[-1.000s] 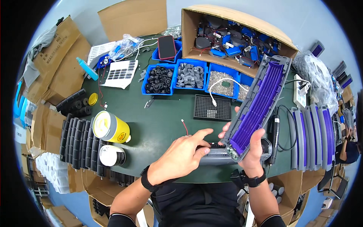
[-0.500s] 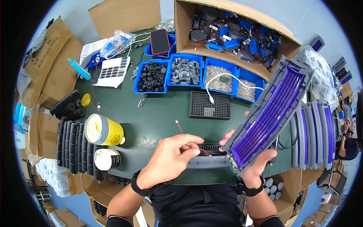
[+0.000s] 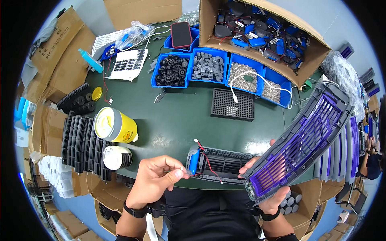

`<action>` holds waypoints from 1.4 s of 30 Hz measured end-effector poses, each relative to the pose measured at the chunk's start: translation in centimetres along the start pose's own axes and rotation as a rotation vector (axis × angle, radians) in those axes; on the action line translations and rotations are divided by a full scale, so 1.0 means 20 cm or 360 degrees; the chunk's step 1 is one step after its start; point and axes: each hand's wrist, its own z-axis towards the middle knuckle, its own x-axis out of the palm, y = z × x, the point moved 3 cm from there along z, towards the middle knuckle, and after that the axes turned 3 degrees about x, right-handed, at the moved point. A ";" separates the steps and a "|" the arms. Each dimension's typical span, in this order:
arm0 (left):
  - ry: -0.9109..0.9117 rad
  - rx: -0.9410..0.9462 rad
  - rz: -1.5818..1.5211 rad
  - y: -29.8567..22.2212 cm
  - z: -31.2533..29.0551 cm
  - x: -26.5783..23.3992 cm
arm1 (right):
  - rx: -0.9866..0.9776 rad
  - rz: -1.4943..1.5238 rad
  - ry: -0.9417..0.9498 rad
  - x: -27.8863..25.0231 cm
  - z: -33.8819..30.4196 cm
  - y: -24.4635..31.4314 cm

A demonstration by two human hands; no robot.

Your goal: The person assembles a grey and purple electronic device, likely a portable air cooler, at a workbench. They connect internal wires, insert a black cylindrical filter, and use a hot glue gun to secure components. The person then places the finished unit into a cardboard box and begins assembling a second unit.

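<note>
Head view: right hand [image 3: 270,201] fingers grip the purple grille panel [image 3: 299,146], its long axis slanting up-right; left hand [image 3: 155,180] pinches a wire.

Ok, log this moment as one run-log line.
left hand: pinching red wire | right hand: holding purple grille panel tilted | grey frame: flat on green table

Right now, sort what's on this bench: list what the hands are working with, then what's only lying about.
In hand:
- left hand pinching a thin wire of the blue battery pack
- dark grille frame under the pack
- right hand holding the purple-and-grey grille panel

Lying about:
- yellow tub
- phone
- black perforated tray
- blue bins of parts
- cardboard box
</note>
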 end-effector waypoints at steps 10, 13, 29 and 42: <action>0.0113 0.0015 -0.0036 -0.03 0.00 0.25 | -0.0245 0.0248 0.0223 0.12 0.14 -0.01; 0.0157 0.0007 -0.0096 -0.06 0.01 0.31 | -0.0416 0.0108 0.0352 0.10 0.14 -0.02; 0.0286 -0.0322 0.0145 -0.08 0.13 0.37 | -0.0519 0.0179 0.0550 0.05 0.14 -0.02; 0.0094 -0.0045 0.0438 -0.09 0.10 0.42 | -0.0727 -0.0224 0.0796 0.06 0.19 0.06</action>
